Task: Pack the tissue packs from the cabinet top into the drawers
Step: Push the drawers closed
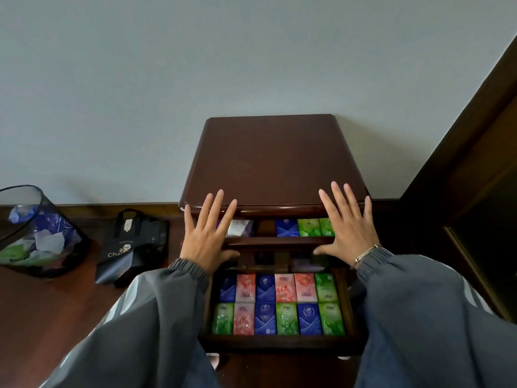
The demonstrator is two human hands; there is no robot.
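A dark wooden cabinet (272, 161) stands against the wall, its top bare. The top drawer (279, 241) is a little way out and shows blue and green tissue packs (303, 227) and a pale pack (237, 227). My left hand (208, 236) and my right hand (345, 229) lie with straight spread fingers over the top drawer's front, thumbs at its front edge. The bottom drawer (279, 343) is pulled far out and holds two rows of blue, pink and green tissue packs (278, 303).
A dark mesh waste bin (36, 233) with wrappers stands on the wooden floor at the left. A black paper bag (131, 247) lies beside the cabinet. A dark wooden door frame (470, 163) rises on the right.
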